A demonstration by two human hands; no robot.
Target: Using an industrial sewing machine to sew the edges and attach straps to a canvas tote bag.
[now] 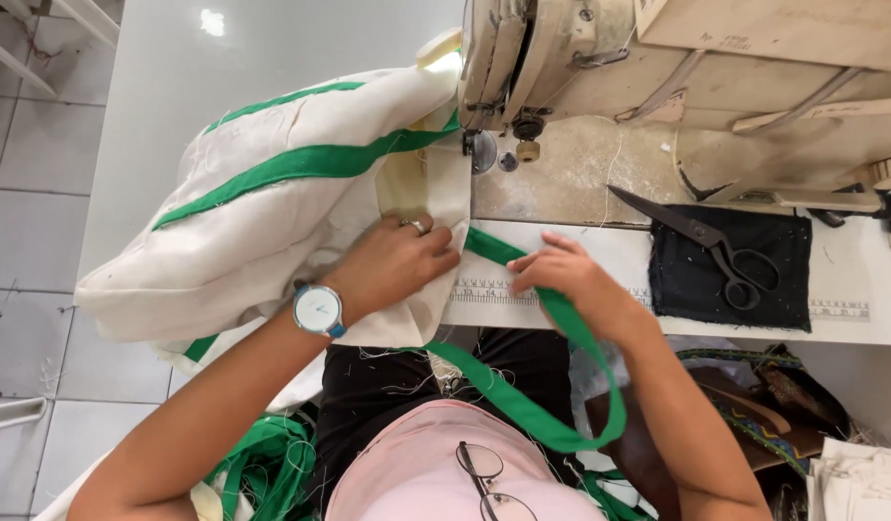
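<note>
left hand flat, right hand pinching — forearms converging

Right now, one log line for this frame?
left hand: pressing cream fabric | right hand: pinching green strap | scissors: idle

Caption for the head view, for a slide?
At a sewing machine, left hand presses cream fabric while right hand holds green strap.
</note>
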